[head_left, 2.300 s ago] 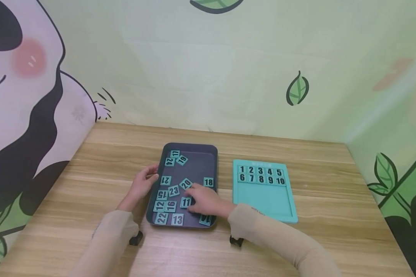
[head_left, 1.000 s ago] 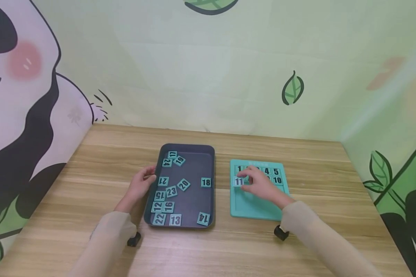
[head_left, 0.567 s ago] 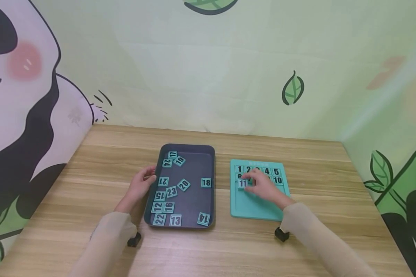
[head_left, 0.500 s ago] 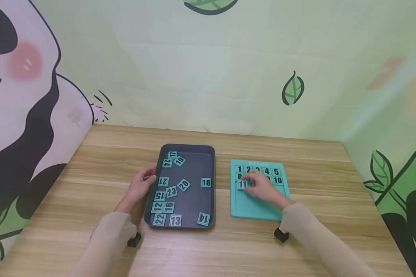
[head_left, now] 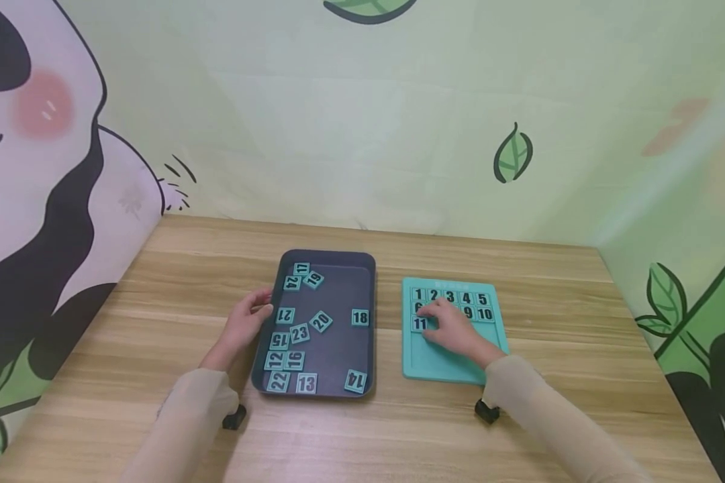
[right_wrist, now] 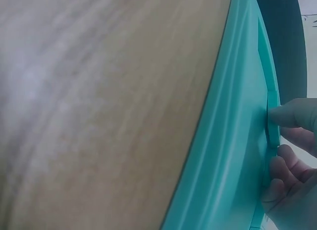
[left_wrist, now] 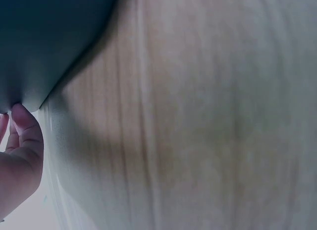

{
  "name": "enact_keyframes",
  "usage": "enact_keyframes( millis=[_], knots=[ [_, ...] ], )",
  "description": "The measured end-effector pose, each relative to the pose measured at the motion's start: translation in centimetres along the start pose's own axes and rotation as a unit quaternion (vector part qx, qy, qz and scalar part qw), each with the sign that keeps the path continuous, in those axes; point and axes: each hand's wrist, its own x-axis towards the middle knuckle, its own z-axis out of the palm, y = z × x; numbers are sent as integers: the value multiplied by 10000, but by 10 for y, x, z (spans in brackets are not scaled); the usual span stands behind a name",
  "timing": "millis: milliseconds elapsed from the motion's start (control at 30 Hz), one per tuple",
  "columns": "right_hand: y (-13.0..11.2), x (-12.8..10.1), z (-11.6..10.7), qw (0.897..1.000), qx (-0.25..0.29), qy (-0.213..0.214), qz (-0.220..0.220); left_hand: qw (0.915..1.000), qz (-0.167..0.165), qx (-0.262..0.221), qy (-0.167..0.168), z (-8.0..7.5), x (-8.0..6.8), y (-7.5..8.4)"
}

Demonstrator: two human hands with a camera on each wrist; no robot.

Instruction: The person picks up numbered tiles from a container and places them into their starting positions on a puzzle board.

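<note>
My left hand (head_left: pixel 246 329) holds the left side of a dark tray (head_left: pixel 344 288), its thumb and fingertips against the outer wall. In the left wrist view, the thumb (left_wrist: pixel 27 128) meets the tray's side (left_wrist: pixel 49 46). Loose number tiles lie in the tray, among them a 12 tile (head_left: pixel 274 361) and a 13 tile (head_left: pixel 306 384). My right hand (head_left: pixel 456 330) pinches the 11 tile (head_left: pixel 419 324) between thumb and fingers, below the 6 on a turquoise board (head_left: pixel 441 362). In the right wrist view, the thumb (right_wrist: pixel 292 113) touches that tile's edge. My hand covers some board tiles.
Both tray and board lie on a wooden table (head_left: pixel 338 443), a narrow gap between them. A mural wall (head_left: pixel 362 134) with a panda and leaves stands behind. Tiles 1 to 5 fill the board's top row, with a second row under it.
My right hand took the 11 tile from the tray to the board. It then lowered the tile into the left end of the third row. The left hand stayed at the tray.
</note>
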Motion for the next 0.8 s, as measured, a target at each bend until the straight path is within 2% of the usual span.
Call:
enact_keyframes(
  millis=[300, 533, 800],
  knots=[
    [-8, 0, -2, 9996, -262, 39, -82, 10000, 49, 28, -16, -1, 1, -1],
    [-30, 4, -12, 9995, -69, 128, -294, 10000, 50, 0, -13, -2, 1, 0],
    [-51, 10, -9, 9970, -2, 105, -763, 10000, 14, -16, -23, -1, -1, 1]
  ],
)
